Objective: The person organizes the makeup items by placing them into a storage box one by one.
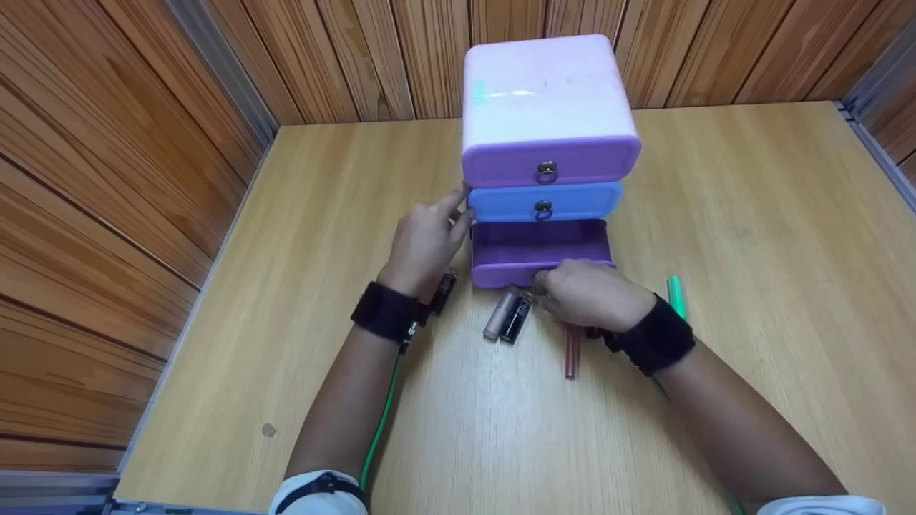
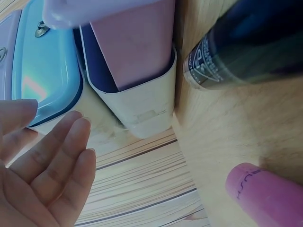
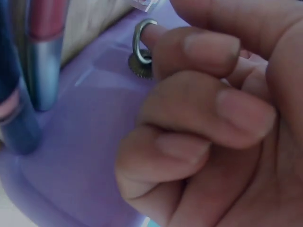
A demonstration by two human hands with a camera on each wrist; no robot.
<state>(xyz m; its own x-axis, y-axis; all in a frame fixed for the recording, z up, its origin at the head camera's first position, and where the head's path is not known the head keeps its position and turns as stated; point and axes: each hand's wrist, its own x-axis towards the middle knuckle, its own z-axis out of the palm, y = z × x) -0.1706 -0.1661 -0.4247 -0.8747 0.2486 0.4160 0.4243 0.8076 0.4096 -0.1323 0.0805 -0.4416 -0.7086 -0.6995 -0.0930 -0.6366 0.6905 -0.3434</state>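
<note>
A small drawer cabinet (image 1: 547, 89) stands at the back of the table, lilac above, with a blue middle drawer (image 1: 501, 205) pushed in. Its purple bottom drawer (image 1: 501, 276) is pulled out, the inside showing. My right hand (image 1: 594, 297) is at the front of that drawer; one curled finger hooks through its metal ring pull (image 3: 137, 42), the other fingers folded. At the cabinet's left side is my left hand (image 1: 427, 239), fingertips by the edge of the blue drawer. Its fingers (image 2: 71, 151) are loosely extended and hold nothing.
Before the drawer lie a greyish-pink tube (image 1: 497, 320) and a black tube (image 1: 516, 320). Another black tube (image 1: 444, 292) lies by my left wrist. A reddish-brown tube (image 1: 572, 354) pokes out below my right hand, and a green pen-like stick (image 1: 676, 297) lies beyond the right wrist.
</note>
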